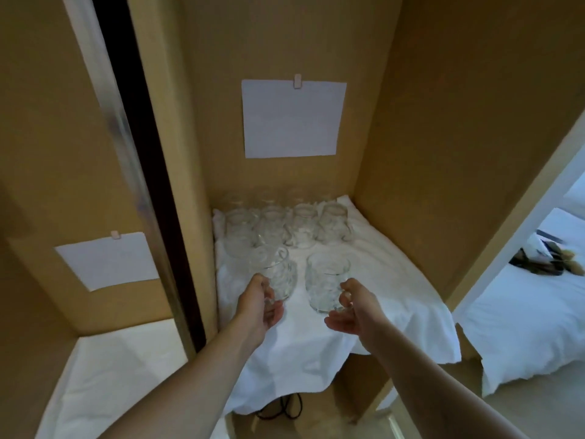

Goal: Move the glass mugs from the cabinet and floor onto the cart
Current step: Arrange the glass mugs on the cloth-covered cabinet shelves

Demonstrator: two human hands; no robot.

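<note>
- While both arms reach into the cabinet compartment (411, 153), the left hand (261, 307) has its grip closed on the handle of the left glass mug (277, 274), fingers curled round it.
- That mug looks tilted, its mouth leaning away from the hand; I cannot tell whether its base touches the white cloth (364, 248) under it.
- Left of this grip, past a dark gap and a wooden divider, is a neighbouring compartment with a sheet of paper (107, 261) clipped to its back wall and a white lining on its bottom.
- Beyond both grips, toward the back wall, a row of glass mugs (304, 226) stands on the same cloth, with fainter glasses behind them.
- Above that row, a larger blank paper sheet (292, 118) hangs from a clip.
- Just right of the left grip, the right glass mug (326, 282) stands upright on the cloth, apart from the left one.
- On that mug's right side, the right hand (353, 308) grips the handle, thumb and fingers curled round it.
- Far right of this grip, outside the cabinet, is a white bed (531, 312) with dark, blurred items lying on it.
</note>
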